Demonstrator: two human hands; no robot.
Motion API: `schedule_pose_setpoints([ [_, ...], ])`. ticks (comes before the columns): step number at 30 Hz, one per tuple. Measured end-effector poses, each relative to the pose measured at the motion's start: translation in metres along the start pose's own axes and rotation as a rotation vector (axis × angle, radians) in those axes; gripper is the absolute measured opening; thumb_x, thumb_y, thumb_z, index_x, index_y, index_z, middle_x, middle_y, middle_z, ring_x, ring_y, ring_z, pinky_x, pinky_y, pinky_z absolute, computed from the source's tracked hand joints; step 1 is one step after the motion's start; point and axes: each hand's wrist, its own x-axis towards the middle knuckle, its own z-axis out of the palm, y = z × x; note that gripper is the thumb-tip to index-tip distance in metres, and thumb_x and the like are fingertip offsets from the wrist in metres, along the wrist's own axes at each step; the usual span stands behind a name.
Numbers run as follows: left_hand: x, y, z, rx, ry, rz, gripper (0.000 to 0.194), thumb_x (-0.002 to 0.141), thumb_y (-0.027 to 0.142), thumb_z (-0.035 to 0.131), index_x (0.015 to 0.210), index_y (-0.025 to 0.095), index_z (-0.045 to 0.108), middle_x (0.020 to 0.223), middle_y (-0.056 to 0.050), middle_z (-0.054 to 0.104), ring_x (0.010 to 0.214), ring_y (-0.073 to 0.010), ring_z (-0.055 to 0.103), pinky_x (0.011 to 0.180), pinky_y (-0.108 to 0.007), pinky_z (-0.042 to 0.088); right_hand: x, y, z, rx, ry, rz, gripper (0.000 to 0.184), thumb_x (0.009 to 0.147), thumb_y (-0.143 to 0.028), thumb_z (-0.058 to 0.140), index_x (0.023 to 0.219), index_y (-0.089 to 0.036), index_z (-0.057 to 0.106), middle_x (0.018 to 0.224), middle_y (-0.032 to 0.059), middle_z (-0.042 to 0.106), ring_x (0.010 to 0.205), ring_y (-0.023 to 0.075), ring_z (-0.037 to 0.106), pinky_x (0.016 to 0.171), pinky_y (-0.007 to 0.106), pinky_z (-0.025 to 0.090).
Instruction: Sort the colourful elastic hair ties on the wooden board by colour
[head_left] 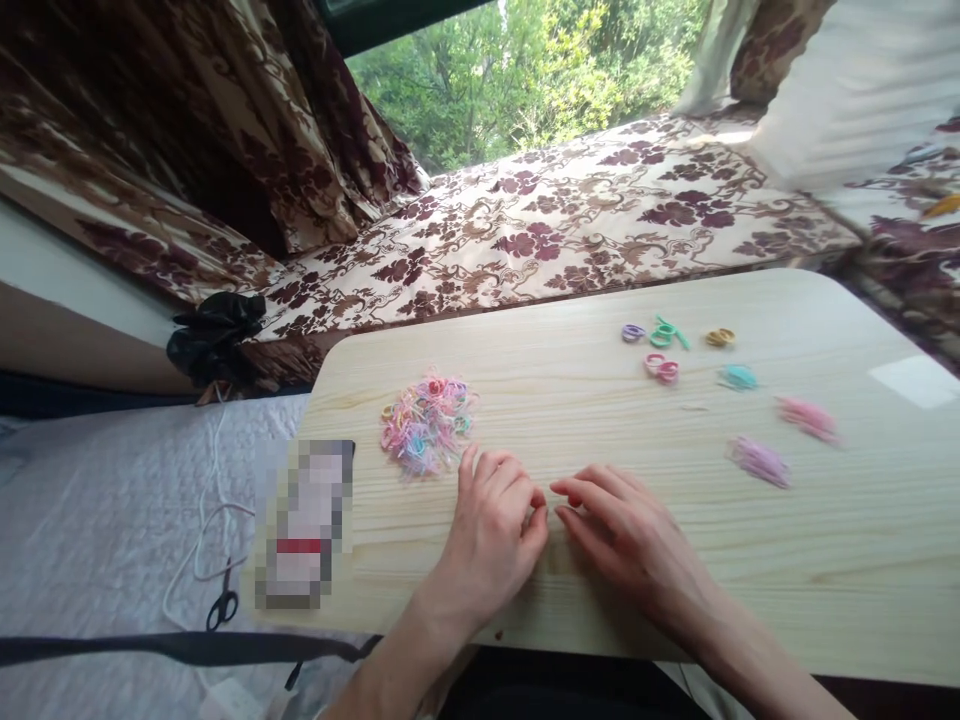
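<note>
My left hand (491, 515) is over the middle of the table, thumb and forefinger pressed together. Whatever lies in that pinch is too small or too hidden to make out. Close by on the right, my right hand (626, 525) has its thumb and forefinger tips slightly apart, with nothing visible between them. A mixed heap of thin pastel elastic bands or strands (426, 425) lies just beyond my left hand. To the right are separate bundles: purple strands (760, 461), pink strands (808, 419) and teal strands (739, 377).
Coiled bands in purple (633, 332), green (664, 332), yellow (721, 338) and pink (661, 368) lie at the table's far side. A pixelated flat object (307, 525) rests at the left edge. Scissors (223, 605) and a white cord (201, 530) lie on the bed.
</note>
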Motion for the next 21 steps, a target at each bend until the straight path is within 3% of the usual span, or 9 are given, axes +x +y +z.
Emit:
schedule_pose_setpoints([
  [5, 0.003, 0.004, 0.002, -0.011, 0.016, 0.004, 0.012, 0.086, 0.012, 0.054, 0.077, 0.019, 0.056, 0.083, 0.0, 0.061, 0.095, -0.0184, 0.054, 0.109, -0.048, 0.029, -0.001, 0.002, -0.005, 0.007, -0.022, 0.035, 0.016, 0.092, -0.016, 0.05, 0.085, -0.021, 0.063, 0.077, 0.0016, 0.064, 0.071, 0.0139, 0.058, 0.067, 0.027, 0.046],
  [10, 0.002, 0.001, 0.001, 0.001, 0.101, -0.011, 0.011, 0.088, 0.013, 0.053, 0.082, 0.021, 0.058, 0.088, 0.0, 0.063, 0.096, -0.019, 0.054, 0.106, -0.048, 0.031, -0.009, 0.008, -0.016, -0.021, 0.036, 0.081, 0.015, 0.093, -0.017, 0.051, 0.084, -0.021, 0.062, 0.078, 0.0012, 0.064, 0.072, 0.013, 0.058, 0.069, 0.026, 0.046],
  [21, -0.003, -0.009, 0.005, 0.022, 0.143, 0.021, 0.012, 0.089, 0.012, 0.053, 0.096, 0.021, 0.059, 0.092, -0.003, 0.064, 0.097, -0.0225, 0.055, 0.098, -0.048, 0.036, -0.049, 0.046, -0.076, -0.234, 0.241, 0.297, 0.011, 0.091, -0.027, 0.054, 0.089, -0.022, 0.064, 0.085, 0.0033, 0.067, 0.079, 0.0165, 0.064, 0.074, 0.029, 0.05],
])
